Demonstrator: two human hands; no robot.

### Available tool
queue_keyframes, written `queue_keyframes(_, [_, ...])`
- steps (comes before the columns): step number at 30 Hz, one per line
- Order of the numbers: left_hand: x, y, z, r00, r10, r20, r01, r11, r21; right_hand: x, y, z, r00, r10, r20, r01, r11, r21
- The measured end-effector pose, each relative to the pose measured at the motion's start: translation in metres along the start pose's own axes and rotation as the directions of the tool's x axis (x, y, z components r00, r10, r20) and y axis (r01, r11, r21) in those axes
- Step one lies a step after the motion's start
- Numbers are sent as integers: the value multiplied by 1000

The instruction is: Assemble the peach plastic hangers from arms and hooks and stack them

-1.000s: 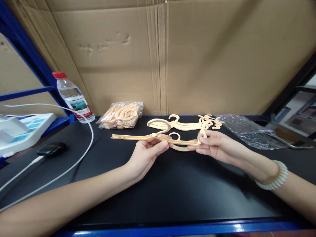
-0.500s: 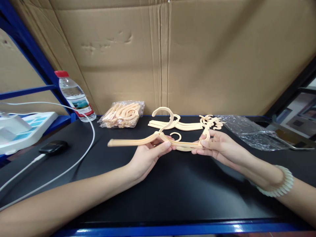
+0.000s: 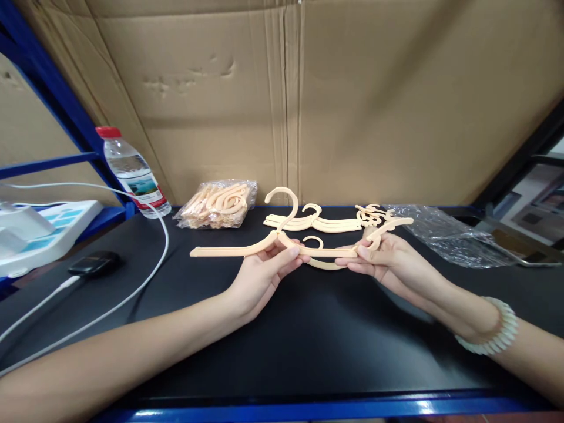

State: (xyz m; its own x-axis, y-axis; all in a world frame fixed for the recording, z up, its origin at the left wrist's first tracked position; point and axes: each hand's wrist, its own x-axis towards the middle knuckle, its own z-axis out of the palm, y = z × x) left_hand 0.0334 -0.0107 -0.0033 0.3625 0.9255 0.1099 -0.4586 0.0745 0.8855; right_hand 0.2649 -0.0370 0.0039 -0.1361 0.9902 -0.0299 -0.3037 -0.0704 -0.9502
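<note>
I hold a peach plastic hanger (image 3: pixel 238 251) level above the black table (image 3: pixel 308 335), its hook pointing up. My left hand (image 3: pixel 259 279) pinches the hanger near its middle, under the hook. My right hand (image 3: pixel 388 258) grips the hanger's right end, where a folding end piece angles up to the right. Another hanger (image 3: pixel 324 262) lies on the table just behind my hands. More hangers (image 3: pixel 321 223) and small loose pieces (image 3: pixel 374 215) lie farther back.
A sealed bag of hanger parts (image 3: pixel 218 204) sits at the back left beside a water bottle (image 3: pixel 132 173). An empty clear plastic bag (image 3: pixel 445 235) lies at the right. A white cable (image 3: pixel 150 270), a black device (image 3: pixel 94 262) and a white box (image 3: pixel 39 232) are at the left. Cardboard lines the back.
The hanger has turned so its hook stands upright. The right end piece has swung up and outward under my right hand. My left hand stayed in place.
</note>
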Motion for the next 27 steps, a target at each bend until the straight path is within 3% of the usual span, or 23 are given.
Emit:
queue_keyframes(4, [3, 3, 0, 999, -2, -43, 1, 1000, -18, -1, -4, 3, 1000, -17, 17, 18, 998, -52])
queue_keyframes(7, [5, 5, -1, 997, 5, -76, -6, 1000, -11, 0, -8, 2, 995, -96, 14, 97, 981, -167])
queue_keyframes(15, [4, 7, -3, 995, -3, -100, 7, 999, 33, 15, -24, -28, 957, -270, -107, 252, 955, -154])
queue_keyframes(20, [6, 13, -4, 991, -21, -129, 22, 1000, 2, 17, -35, -42, 958, -274, -86, 229, 910, -347])
queue_keyframes(25, [14, 28, -14, 986, 0, -165, 0, 1000, -1, 19, -50, -57, 925, -338, -177, 241, 877, -415])
queue_keyframes(27, [18, 34, -20, 989, 34, -142, -26, 998, 61, 19, -57, -64, 928, -303, -216, 192, 887, -421])
